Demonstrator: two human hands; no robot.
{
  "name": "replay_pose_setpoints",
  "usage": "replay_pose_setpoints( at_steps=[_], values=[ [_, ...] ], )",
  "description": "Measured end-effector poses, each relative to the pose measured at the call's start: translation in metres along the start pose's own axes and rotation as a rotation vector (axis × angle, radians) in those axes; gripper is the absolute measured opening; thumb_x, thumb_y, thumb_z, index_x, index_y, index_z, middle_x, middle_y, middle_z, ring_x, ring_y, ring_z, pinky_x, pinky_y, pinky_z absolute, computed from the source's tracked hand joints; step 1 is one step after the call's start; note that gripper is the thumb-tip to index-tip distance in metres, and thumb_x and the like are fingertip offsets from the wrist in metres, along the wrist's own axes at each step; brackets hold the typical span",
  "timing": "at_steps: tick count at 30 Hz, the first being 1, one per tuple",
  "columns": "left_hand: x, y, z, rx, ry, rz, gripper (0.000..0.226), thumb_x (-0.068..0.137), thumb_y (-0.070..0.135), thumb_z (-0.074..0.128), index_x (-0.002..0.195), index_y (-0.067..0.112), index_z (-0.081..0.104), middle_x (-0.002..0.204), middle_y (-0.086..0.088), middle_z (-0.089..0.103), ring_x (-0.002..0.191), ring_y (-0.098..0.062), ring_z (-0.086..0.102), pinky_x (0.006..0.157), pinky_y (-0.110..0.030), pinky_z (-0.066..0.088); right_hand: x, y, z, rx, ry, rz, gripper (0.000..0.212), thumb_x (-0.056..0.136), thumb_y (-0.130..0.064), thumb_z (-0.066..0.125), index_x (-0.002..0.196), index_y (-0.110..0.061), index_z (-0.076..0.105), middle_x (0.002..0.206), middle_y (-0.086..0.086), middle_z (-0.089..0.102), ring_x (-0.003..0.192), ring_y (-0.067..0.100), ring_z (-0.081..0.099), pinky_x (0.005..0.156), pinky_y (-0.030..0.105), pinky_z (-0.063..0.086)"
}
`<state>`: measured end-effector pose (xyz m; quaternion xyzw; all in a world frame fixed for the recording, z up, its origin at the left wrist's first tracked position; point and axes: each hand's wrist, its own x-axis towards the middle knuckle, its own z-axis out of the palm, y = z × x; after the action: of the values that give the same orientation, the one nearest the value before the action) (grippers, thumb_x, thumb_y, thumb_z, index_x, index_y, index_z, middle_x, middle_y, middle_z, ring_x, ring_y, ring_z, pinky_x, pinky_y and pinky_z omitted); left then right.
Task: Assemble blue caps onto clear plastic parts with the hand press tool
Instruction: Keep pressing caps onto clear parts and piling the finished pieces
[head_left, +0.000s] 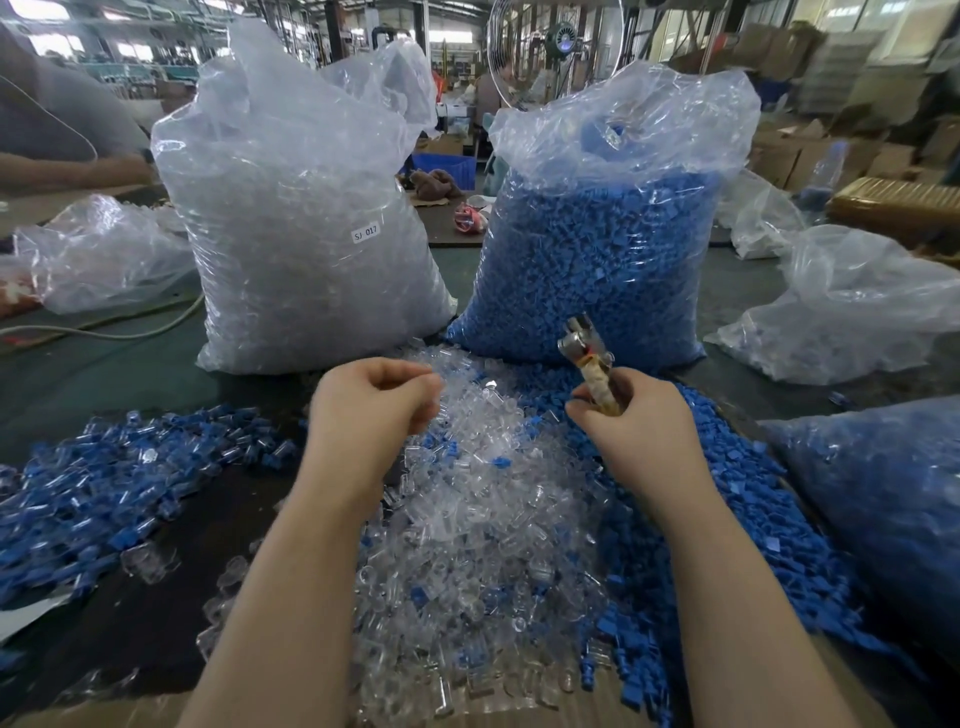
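Directly between the hands lay the clear plastic parts (483, 499), nearest the left hand (371, 402), its fingers curled; whether it pinched one, I cannot tell. The right hand (636, 423) gripped the press tool (589, 358), pointing up and away, blue caps (737, 499) beneath.

Counter (104, 374): two upright sacks at the back, sack of clear parts (306, 234) left, sack of caps (597, 249) right, touching near their bases. Before them, loose clear parts (467, 519) heaped at centre, loose caps (753, 493) heaped to their right, assembled pieces (104, 493) spread at left. Further bag of caps (883, 509) at far right edge
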<state>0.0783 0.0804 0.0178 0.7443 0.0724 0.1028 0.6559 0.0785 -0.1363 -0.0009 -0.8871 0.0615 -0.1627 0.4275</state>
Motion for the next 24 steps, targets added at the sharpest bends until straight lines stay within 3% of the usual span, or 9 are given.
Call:
replay_pose_setpoints(
  at_steps=[3,7,14,20,24],
  values=[
    [-0.013,0.008,0.023,-0.217,-0.152,-0.067,0.005,0.082,0.009,0.075,0.085,0.009,0.070,0.065,-0.002,0.072,0.061,-0.009,0.068,0.061,-0.020,0.058,-0.005,-0.009,0.001,0.203,-0.058,-0.031,0.005,0.083,-0.022,0.072,0.079,-0.023,0.068,0.066,-0.011,0.064,0.059,0.000,0.054,0.058,0.021,0.042],
    [-0.023,0.009,0.042,-0.280,-0.201,-0.100,0.006,0.083,0.007,0.074,0.083,0.008,0.069,0.064,-0.003,0.071,0.062,-0.010,0.068,0.061,-0.020,0.057,-0.010,-0.019,0.002,0.324,-0.145,-0.084,0.007,0.083,-0.012,0.073,0.082,-0.018,0.070,0.067,-0.007,0.065,0.059,-0.003,0.054,0.056,0.009,0.043],
    [-0.024,0.009,0.046,-0.289,-0.228,-0.091,0.006,0.085,0.005,0.073,0.083,0.008,0.068,0.064,-0.001,0.070,0.060,-0.009,0.067,0.061,-0.019,0.057,-0.012,-0.023,0.003,0.343,-0.193,-0.109,0.007,0.083,-0.010,0.072,0.087,-0.017,0.070,0.077,-0.002,0.071,0.070,0.002,0.063,0.063,0.013,0.048],
    [-0.024,0.007,0.046,-0.333,-0.236,-0.119,0.004,0.085,0.005,0.072,0.087,0.007,0.070,0.067,-0.003,0.072,0.063,-0.009,0.069,0.061,-0.019,0.056,-0.012,-0.023,0.006,0.377,-0.141,-0.101,0.007,0.084,-0.013,0.073,0.082,-0.019,0.070,0.075,0.002,0.069,0.065,0.004,0.060,0.060,0.015,0.048],
    [-0.023,0.006,0.046,-0.368,-0.198,-0.125,0.003,0.085,0.006,0.072,0.086,0.008,0.070,0.068,-0.003,0.073,0.064,-0.009,0.069,0.058,-0.018,0.054,-0.011,-0.025,0.008,0.436,-0.098,-0.067,0.007,0.085,-0.015,0.075,0.083,-0.017,0.069,0.079,0.003,0.070,0.076,0.016,0.065,0.066,0.018,0.051]
  ],
)
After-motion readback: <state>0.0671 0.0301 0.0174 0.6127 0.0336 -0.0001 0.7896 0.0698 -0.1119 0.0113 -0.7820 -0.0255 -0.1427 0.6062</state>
